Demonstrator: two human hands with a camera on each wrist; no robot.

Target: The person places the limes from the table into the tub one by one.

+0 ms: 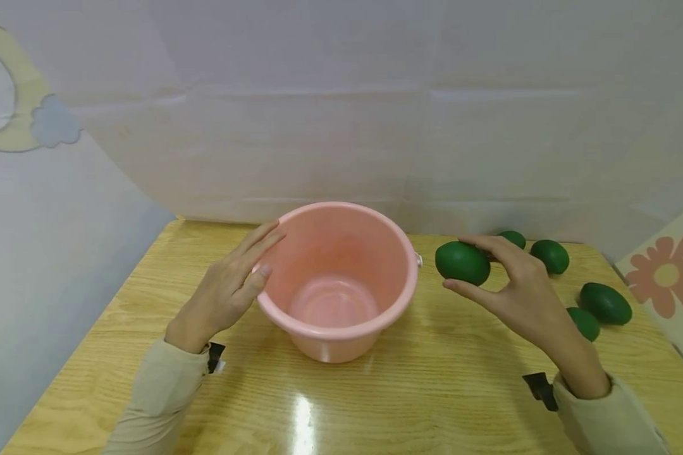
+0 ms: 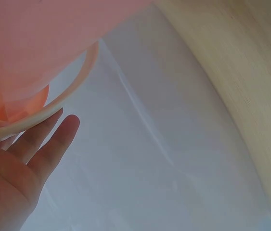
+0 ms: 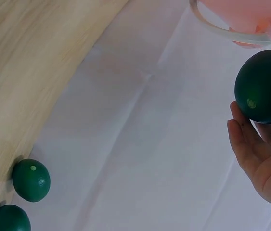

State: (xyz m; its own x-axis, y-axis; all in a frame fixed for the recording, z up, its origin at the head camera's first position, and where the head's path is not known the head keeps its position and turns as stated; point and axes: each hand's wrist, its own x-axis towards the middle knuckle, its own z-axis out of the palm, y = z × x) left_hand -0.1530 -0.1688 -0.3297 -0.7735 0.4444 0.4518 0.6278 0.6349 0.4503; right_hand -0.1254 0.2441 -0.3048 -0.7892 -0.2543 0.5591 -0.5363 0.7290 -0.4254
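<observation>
Item 1: green fruit (image 1: pixel 462 263), single, oval, glossy. Located right of centre in the head view, just right of the bucket and apart from it; appeared lifted off the table (image 1: pixel 432 392).

Item 2: right hand (image 1: pixel 526 297), right of the frame. Pinched the green fruit, thumb beneath, fingers over the top and far side.

Item 3: left hand (image 1: pixel 222 297), left of centre. Lay at the left rim of the bucket, fingers nearly straight and loosely spread; how firmly it pressed could not be told.

Item 4: bucket (image 1: pixel 332 347), pink, upright, mouth up, centre of the frame. A pale handle (image 2: pixel 41 113) hung close above the left fingers in the left wrist view.

Item 5: loose fruits (image 1: pixel 549 257), four, green, resting at the right of the frame; one was partly hidden by the right forearm.

Item 6: flower print (image 1: pixel 667 275), far right edge; moon print (image 1: pixel 23 76), upper left.

Step, as judged: a carry, with one fruit aloft and the bucket steadied. The next move seemed to call for an unbroken pinch on the smooth skin, clearance from the rim, and a quiet left hand.
</observation>
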